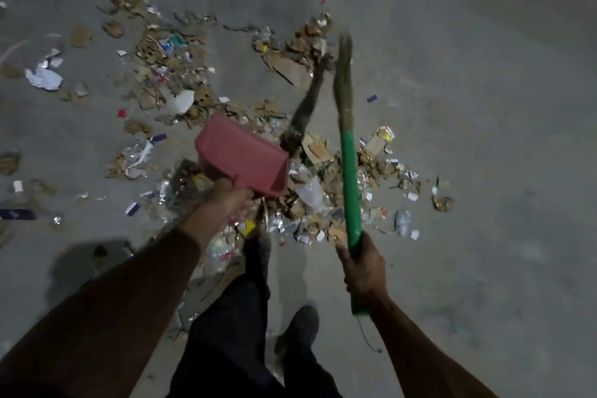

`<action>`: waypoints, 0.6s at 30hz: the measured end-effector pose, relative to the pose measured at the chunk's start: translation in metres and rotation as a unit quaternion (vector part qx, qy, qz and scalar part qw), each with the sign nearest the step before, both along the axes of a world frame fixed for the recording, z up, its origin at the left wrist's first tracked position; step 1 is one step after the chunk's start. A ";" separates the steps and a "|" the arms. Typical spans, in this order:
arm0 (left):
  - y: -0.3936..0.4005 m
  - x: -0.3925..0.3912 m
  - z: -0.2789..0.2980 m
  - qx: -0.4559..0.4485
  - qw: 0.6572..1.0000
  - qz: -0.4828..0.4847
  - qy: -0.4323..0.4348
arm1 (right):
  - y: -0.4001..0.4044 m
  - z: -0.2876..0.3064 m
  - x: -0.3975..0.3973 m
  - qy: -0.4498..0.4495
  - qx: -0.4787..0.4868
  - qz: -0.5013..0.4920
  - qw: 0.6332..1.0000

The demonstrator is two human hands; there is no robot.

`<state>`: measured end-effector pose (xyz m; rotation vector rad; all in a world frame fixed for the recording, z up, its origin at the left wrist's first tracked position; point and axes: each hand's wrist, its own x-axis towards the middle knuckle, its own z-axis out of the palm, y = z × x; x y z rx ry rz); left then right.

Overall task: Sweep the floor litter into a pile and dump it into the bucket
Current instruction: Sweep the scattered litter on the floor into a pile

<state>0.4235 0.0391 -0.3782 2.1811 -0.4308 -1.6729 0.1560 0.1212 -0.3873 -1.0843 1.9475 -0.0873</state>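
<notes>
My left hand [226, 200] grips the handle of a red dustpan [242, 155], held tilted above the litter. A broom with a green handle [350, 190] stands in my right hand [365, 268], which grips it near the lower end. Its brown bristles [343, 74] point away from me, blurred, over the floor. Litter [323, 190] of torn cardboard, foil, paper and plastic lies heaped between the two hands and spreads to the upper left [168, 67]. No bucket is in view.
The floor is bare grey concrete [484, 106] on the right side. My dark trousers [235, 333] and a dark shoe [300, 329] are at the bottom centre. Scattered scraps [43, 77] lie far left.
</notes>
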 end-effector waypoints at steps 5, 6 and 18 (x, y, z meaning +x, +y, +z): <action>0.010 -0.061 0.004 -0.011 0.999 -0.051 0.008 | 0.056 0.001 -0.068 0.031 0.029 -0.158 0.986; 0.014 -0.075 0.007 -0.013 0.998 -0.058 0.015 | 0.065 0.000 -0.082 0.039 0.029 -0.181 0.982; 0.066 -0.169 -0.003 -0.025 0.989 -0.129 0.073 | 0.073 -0.039 -0.214 0.092 0.104 -0.259 0.956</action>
